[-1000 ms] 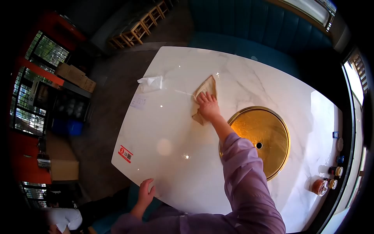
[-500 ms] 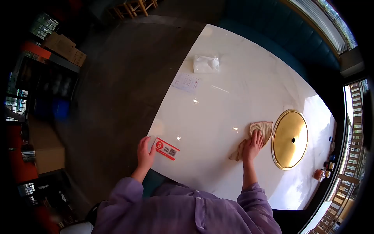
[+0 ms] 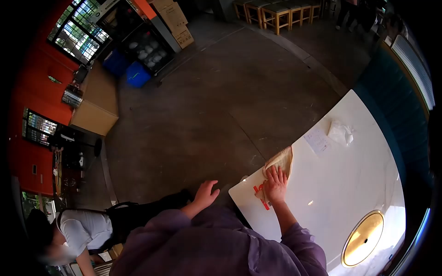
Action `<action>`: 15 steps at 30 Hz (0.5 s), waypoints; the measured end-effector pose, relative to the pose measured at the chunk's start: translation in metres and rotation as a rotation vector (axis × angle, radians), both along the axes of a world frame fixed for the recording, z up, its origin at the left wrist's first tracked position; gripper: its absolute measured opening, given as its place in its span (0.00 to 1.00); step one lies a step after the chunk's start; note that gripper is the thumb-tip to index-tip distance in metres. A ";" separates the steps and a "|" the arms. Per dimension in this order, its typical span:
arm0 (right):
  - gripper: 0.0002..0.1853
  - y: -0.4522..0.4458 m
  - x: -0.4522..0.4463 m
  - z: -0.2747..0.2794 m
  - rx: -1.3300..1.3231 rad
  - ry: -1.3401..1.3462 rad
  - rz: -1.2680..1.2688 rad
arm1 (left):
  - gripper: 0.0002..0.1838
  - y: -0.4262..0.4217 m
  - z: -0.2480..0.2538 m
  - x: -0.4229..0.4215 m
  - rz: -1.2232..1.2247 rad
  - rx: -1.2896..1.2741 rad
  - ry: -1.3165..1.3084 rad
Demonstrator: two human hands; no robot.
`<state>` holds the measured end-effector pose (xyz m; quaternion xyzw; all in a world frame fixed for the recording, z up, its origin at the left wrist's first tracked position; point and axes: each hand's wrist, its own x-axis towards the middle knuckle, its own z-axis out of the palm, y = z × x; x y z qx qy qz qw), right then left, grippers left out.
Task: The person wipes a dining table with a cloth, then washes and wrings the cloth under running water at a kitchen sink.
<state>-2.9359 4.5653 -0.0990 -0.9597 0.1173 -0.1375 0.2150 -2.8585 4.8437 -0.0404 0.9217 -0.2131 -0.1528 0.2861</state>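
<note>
My right hand (image 3: 276, 186) presses on a beige cleaning cloth (image 3: 284, 160) at the left edge of the white marble-look table (image 3: 322, 198). Part of the cloth hangs at or over that edge. Beneath the hand and cloth, a red-and-white card (image 3: 265, 202) is mostly covered. My left hand (image 3: 206, 196) is held off the table, over the floor, fingers apart and nothing in it. Farther along the table lie a printed paper slip (image 3: 317, 140) and a white tissue pack (image 3: 340, 133).
A round gold lid (image 3: 363, 239) is set in the tabletop at the right. A teal bench (image 3: 389, 99) runs along the far side. Another person in a white shirt (image 3: 87, 227) bends at lower left. Wooden stools (image 3: 278, 17) and a blue bin (image 3: 137, 75) stand farther back.
The view has swung left. My right hand has carried the cloth from beside the gold lid to the table's left edge, over the card. My left hand has come away from the card.
</note>
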 end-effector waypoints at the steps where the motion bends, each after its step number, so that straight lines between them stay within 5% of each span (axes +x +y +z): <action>1: 0.25 0.000 -0.006 0.000 0.011 0.010 0.025 | 0.21 -0.001 -0.001 0.008 -0.003 0.003 0.005; 5: 0.26 -0.005 0.015 0.009 0.019 0.062 -0.026 | 0.20 -0.007 0.000 0.061 -0.034 0.002 0.090; 15: 0.24 -0.085 0.136 -0.010 -0.122 0.070 -1.017 | 0.20 -0.131 -0.070 0.315 -0.680 -0.045 0.231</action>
